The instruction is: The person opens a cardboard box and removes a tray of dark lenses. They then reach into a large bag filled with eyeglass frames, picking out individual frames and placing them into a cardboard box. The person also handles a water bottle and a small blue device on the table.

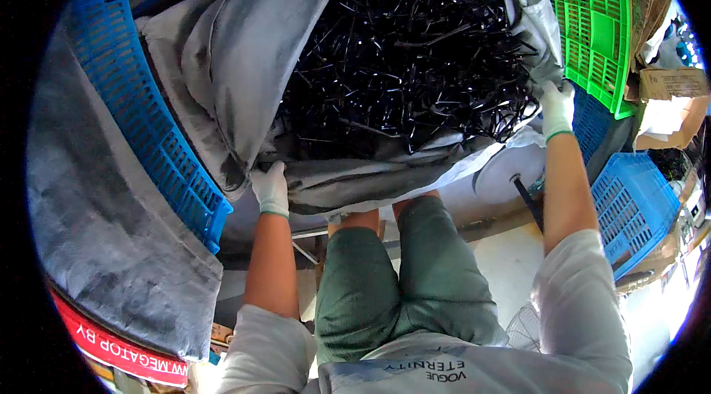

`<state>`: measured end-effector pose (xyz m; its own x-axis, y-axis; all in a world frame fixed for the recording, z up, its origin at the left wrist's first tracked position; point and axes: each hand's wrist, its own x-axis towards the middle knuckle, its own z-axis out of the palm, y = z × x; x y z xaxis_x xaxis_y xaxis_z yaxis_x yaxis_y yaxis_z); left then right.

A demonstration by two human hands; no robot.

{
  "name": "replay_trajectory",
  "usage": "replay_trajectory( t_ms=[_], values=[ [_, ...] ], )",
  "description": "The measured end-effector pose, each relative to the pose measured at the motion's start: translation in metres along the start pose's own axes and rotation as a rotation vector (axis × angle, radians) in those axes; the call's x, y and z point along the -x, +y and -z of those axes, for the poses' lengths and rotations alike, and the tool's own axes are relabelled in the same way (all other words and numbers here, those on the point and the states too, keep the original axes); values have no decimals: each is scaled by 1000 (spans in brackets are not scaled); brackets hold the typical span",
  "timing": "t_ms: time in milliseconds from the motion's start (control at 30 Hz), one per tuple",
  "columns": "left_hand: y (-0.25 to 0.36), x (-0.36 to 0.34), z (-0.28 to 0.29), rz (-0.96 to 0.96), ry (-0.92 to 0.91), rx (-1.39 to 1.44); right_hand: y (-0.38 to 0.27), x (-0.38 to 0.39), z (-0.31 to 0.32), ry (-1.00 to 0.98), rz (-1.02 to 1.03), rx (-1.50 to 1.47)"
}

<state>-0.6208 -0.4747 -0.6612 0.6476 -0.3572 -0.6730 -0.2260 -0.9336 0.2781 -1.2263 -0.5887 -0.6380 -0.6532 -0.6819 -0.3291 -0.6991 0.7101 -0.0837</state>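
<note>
A large grey woven plastic sack (pixel 244 61) fills the upper middle of the frame, its mouth spread wide over a heap of thin black bent plastic strips (pixel 407 61) lying tangled inside it. The left hand (pixel 270 188), in a white knit glove with a green cuff, sits at the lower left of the sack's mouth, its grip closed on a fold of the grey rim. The right hand (pixel 555 107), gloved the same way, is at the right edge of the sack, right of centre in the frame, its grip closed on the sack's rim there and pulling the cloth taut. Both bare forearms rise from the lower edge, out of pale sleeves, with knees in green shorts between them.

A blue slotted plastic crate (pixel 148 120) lies just beside the sack on the left, partly under it. A bright green slotted plastic crate (pixel 592 24) stands at the upper right, near the right hand. A second blue slotted crate (pixel 633 205) sits at the right edge, lower down. Another grey sack (pixel 96 246) spreads across the lower left.
</note>
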Motion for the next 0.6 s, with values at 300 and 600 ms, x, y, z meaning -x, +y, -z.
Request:
replay_trajectory(
  t_ms=[300, 600],
  values=[
    [77, 160, 4, -725, 155, -477, -218, 176, 1, -610, 510, 65],
    [128, 107, -50, -758, -198, -225, -259, 169, -25, -936, 449, 236]
  ],
)
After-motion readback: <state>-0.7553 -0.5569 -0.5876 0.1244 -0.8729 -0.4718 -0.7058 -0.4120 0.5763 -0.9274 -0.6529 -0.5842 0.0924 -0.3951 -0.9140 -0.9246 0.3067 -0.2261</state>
